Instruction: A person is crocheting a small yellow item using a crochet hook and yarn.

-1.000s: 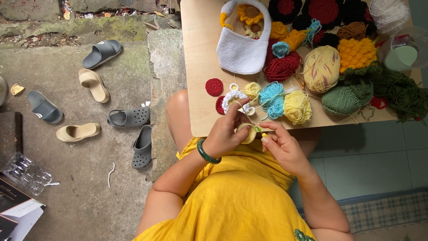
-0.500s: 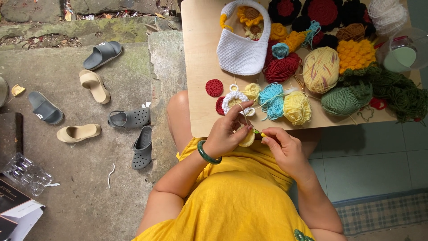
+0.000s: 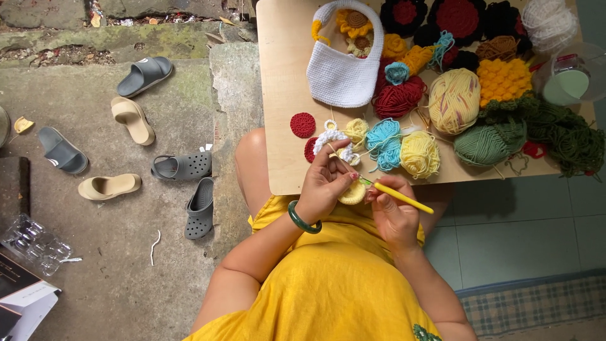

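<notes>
Head view — steeply downward, close.

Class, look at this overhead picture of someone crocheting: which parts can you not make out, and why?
- Yellow crochet piece, head view: mostly covered by the left hand.
- Crochet hook tip: too small, hidden between the fingers of the right hand.
- White yarn: cut off by the top edge.

Layout w/ ref. to the grip. Left hand (image 3: 325, 183) pinched a crochet piece (image 3: 353, 192); right hand (image 3: 394, 211), just right of it, held a hook (image 3: 404, 199) whose tip met the piece. Ahead of the grip lay the table (image 3: 281, 95), w/ yarn balls (image 3: 401, 145) near its front edge and a knitted bag (image 3: 344, 69) farther back. Well left, on the ground, lay sandals (image 3: 183, 167).
</notes>
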